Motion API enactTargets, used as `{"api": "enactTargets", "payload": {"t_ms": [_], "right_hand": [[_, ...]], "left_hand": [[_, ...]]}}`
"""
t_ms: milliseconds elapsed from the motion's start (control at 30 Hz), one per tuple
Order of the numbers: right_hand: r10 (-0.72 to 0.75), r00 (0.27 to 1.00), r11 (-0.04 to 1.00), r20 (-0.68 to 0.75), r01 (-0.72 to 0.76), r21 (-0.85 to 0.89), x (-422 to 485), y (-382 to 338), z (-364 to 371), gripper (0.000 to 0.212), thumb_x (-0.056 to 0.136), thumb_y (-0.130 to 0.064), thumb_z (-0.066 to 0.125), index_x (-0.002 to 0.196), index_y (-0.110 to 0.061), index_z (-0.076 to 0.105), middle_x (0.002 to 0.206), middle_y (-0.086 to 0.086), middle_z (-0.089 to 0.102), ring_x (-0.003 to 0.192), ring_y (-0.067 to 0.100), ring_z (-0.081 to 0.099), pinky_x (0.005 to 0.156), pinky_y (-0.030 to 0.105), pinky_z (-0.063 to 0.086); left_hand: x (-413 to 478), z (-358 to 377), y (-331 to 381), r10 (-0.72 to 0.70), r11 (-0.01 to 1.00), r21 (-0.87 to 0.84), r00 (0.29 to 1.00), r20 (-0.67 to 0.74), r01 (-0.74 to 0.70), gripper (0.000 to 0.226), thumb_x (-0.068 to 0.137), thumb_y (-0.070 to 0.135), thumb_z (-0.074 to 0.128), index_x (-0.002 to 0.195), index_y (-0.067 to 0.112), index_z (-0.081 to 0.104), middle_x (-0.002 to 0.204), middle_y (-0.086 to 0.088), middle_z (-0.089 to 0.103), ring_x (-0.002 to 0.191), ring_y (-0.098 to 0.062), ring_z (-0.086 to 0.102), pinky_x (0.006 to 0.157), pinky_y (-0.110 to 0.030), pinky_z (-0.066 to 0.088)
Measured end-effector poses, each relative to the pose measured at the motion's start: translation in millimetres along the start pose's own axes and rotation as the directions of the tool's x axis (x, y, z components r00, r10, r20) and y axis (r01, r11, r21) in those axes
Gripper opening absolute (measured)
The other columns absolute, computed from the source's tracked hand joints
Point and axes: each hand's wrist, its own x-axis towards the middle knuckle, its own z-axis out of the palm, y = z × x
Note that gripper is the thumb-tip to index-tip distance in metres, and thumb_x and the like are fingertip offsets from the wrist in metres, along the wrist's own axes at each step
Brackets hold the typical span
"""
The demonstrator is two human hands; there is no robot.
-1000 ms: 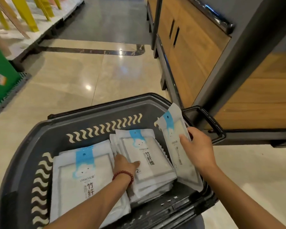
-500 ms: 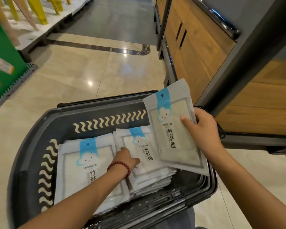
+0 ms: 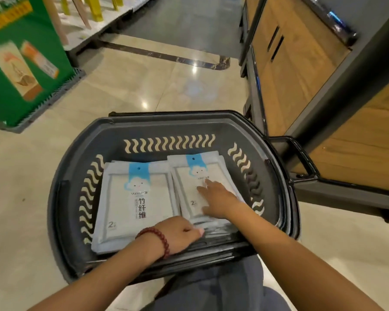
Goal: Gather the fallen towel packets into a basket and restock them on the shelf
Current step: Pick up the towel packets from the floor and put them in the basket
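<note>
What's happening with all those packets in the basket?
A person is tidying towel packets in a dark grey shopping basket on the tiled floor. The packets lie in two stacks, side by side. The right hand rests flat on the right stack, and the left hand, wearing a red bead bracelet, grips that stack's near edge.

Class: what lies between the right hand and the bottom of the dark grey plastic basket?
In the head view, the right-hand stack of white, blue-labelled towel packets lies there; the right hand rests flat on its top packet.
</note>
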Motion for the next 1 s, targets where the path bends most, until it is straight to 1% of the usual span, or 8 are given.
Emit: {"api": "enactTargets", "payload": {"t_ms": [67,167,300,500,600,667,800,1000], "right_hand": [[-0.026,0.982,1.000,0.188,0.028,-0.005,6,-4,7,0.068,0.097,-0.033,0.045,0.152,-0.022,0.006,0.159,0.010,-0.002,0.144,0.031,0.012,0.115,0.043,0.021],[-0.042,0.968,0.999,0.248,0.048,-0.019,6,1,-1,0.070,0.093,-0.034,0.052,0.150,-0.014,0.017,0.154,0.015,0.021,0.137,0.032,0.029,0.112,0.040,0.027],[-0.040,0.961,0.999,0.272,0.045,-0.014,-7,2,-6,0.070,0.092,-0.032,0.055,0.149,-0.010,0.020,0.152,0.015,0.026,0.137,0.030,0.031,0.111,0.036,0.028],[-0.163,0.980,0.958,-0.115,0.185,0.221,-75,0,-35,0.043,0.096,-0.042,0.046,0.114,-0.006,0.062,0.117,0.011,0.062,0.109,0.026,0.055,0.095,0.038,0.043],[-0.189,0.962,0.948,-0.198,0.232,0.220,-125,6,-21,0.061,0.082,-0.072,0.037,0.097,-0.020,0.064,0.094,-0.001,0.067,0.087,0.017,0.059,0.077,0.037,0.051],[-0.240,0.941,0.965,-0.239,0.259,0.051,-145,9,-6,0.071,0.067,-0.086,0.036,0.094,-0.025,0.059,0.087,-0.006,0.064,0.080,0.014,0.058,0.068,0.033,0.049],[-0.320,0.827,0.938,-0.462,0.209,-0.277,-144,11,22,0.047,0.075,-0.059,0.060,0.100,-0.022,0.047,0.094,-0.003,0.059,0.088,0.021,0.056,0.065,0.032,0.032],[-0.309,0.747,0.949,-0.588,0.200,-0.245,-131,13,36,0.020,0.077,-0.029,0.061,0.087,-0.021,0.045,0.084,0.000,0.060,0.078,0.025,0.057,0.060,0.030,0.025]], "left_hand": [[-8,2,3,0.013,0.998,0.059,1.000,-0.024,-0.012,0.052,0.095,0.054,0.034,0.063,0.016,0.050,0.070,-0.002,0.054,0.072,-0.016,0.052,0.068,-0.028,0.040],[-21,7,9,0.037,0.990,0.142,0.996,-0.087,-0.024,0.056,0.091,0.064,0.027,0.062,0.022,0.050,0.069,0.002,0.054,0.068,-0.013,0.052,0.063,-0.027,0.040],[-35,21,12,0.065,0.948,0.319,0.973,-0.221,0.009,0.059,0.087,0.070,0.017,0.074,0.028,0.057,0.077,0.006,0.060,0.075,-0.012,0.056,0.068,-0.029,0.046],[-34,26,12,0.087,0.887,0.448,0.914,-0.396,0.110,0.069,0.082,0.074,0.014,0.078,0.027,0.064,0.070,0.008,0.060,0.067,-0.010,0.055,0.056,-0.027,0.039],[-34,28,15,0.084,0.874,0.459,0.879,-0.470,0.162,0.070,0.080,0.076,0.014,0.072,0.026,0.063,0.066,0.008,0.058,0.063,-0.009,0.053,0.053,-0.026,0.037],[-33,29,16,0.074,0.868,0.457,0.859,-0.506,0.194,0.071,0.079,0.077,0.015,0.071,0.026,0.063,0.065,0.008,0.059,0.063,-0.009,0.054,0.053,-0.026,0.038],[-33,35,16,0.101,0.866,0.457,0.825,-0.555,0.201,0.076,0.069,0.083,0.010,0.063,0.026,0.059,0.059,0.009,0.058,0.058,-0.008,0.054,0.050,-0.024,0.037],[-35,37,10,0.211,0.816,0.568,0.861,-0.464,0.106,0.078,0.048,0.096,0.024,0.083,0.033,0.056,0.067,0.014,0.058,0.061,-0.004,0.053,0.052,-0.023,0.040]]}}
